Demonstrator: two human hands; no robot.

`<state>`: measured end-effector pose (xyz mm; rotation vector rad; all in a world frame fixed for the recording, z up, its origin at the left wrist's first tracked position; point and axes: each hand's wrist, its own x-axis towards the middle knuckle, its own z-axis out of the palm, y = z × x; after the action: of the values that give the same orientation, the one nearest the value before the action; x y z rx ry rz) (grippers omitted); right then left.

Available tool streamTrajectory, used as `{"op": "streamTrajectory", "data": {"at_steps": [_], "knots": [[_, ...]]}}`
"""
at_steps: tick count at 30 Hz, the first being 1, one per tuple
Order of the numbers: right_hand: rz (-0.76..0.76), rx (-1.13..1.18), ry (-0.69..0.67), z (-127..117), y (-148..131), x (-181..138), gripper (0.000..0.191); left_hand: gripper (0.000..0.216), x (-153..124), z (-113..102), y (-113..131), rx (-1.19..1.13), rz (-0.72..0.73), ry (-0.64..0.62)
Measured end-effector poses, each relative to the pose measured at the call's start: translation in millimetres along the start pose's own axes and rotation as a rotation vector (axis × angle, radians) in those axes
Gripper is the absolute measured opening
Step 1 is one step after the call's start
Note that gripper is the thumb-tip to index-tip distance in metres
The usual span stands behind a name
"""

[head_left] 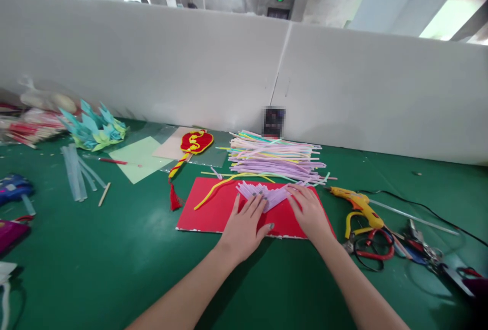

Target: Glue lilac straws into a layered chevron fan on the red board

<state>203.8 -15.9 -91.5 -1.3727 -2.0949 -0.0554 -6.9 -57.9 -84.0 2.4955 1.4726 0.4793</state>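
On a red board (213, 218) lie several short lilac pipe cleaners (275, 197), laid side by side in a shape with a V-like lower edge. My left hand (246, 226) rests over their left part, fingers spread and flat. My right hand (309, 210) lies on their right end, its fingers stretched out; the fingertips touch the lilac pieces. A bent yellow pipe cleaner (208, 202) crosses the board's upper left. Just behind the board is a large pile of pastel pipe cleaners (274, 159).
To the right lie a yellow glue gun (360, 203), pliers (375, 248) and scissors. Leftward are a red fan-shaped ornament (196, 142) with a tassel, green paper (141, 157), clear glue sticks (74, 172) and a teal folded-paper piece (93, 126). A white partition (152, 65) stands behind.
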Motion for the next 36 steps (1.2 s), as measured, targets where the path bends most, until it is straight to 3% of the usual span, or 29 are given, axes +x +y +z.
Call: {"op": "streamTrajectory", "data": {"at_steps": [8, 16, 22, 33, 36], "knots": [[-0.034, -0.304, -0.007, 21, 28, 72, 0.030, 0.056, 4, 7, -5, 0.053, -0.181, 0.071], [-0.022, -0.335, -0.010, 30, 41, 79, 0.022, 0.059, 3, 12, -5, 0.028, -0.198, 0.082], [0.105, -0.299, 0.144, 13, 39, 76, 0.024, 0.059, 3, 10, -6, 0.022, -0.191, 0.072], [0.236, -0.167, 0.536, -45, 34, 78, 0.026, 0.061, 5, 11, -4, 0.085, -0.229, 0.038], [0.113, -0.235, 0.466, -48, 24, 60, 0.026, 0.060, 6, 11, -4, 0.104, -0.233, 0.043]]}}
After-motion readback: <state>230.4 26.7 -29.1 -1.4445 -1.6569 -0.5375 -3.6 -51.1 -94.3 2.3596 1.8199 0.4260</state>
